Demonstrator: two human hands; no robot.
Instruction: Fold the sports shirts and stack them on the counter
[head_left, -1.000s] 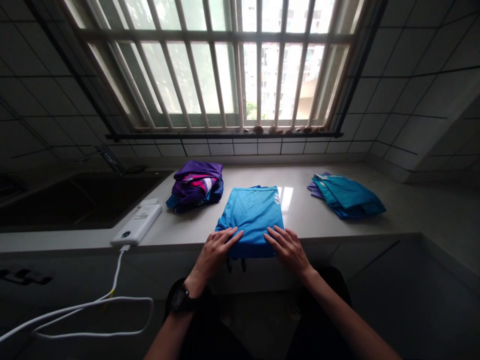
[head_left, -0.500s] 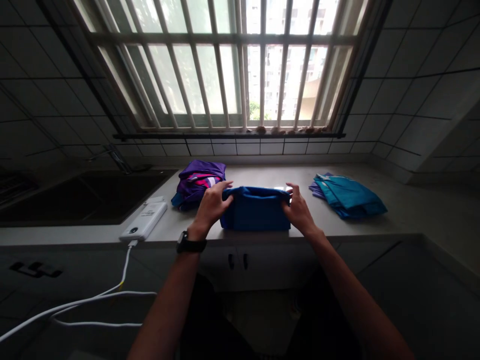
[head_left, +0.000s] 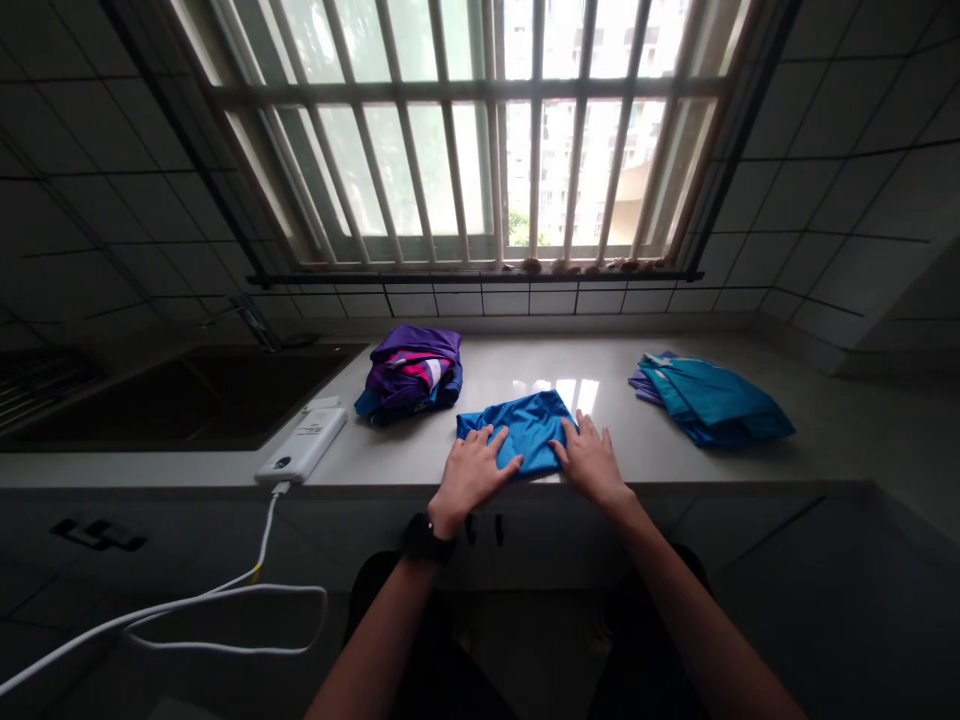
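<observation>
A folded piece of blue cloth [head_left: 534, 420] lies flat on the pale countertop, close to its front edge. Its surface is wrinkled. My left hand [head_left: 474, 472] rests on the cloth's near left part with fingers spread, and a dark watch sits on that wrist. On the right side of the cloth lies my right hand [head_left: 589, 455], its fingers also spread out. To the left is a crumpled pile of purple, pink and blue cloth [head_left: 414, 372]. Off to the right lies a stack of folded teal and lilac cloth [head_left: 716, 400].
A white power bank [head_left: 304, 447] with a plugged-in white cable [head_left: 266, 535] stands by the counter's front edge, beside the dark sink [head_left: 180, 395]. The faucet [head_left: 255, 322] is behind it. A barred window [head_left: 480, 180] rises above the counter [head_left: 510, 350].
The blue cloth was held upright between both hands; now it lies flat on the counter. My fingers have gone from gripping its upper corners to resting spread on top.
</observation>
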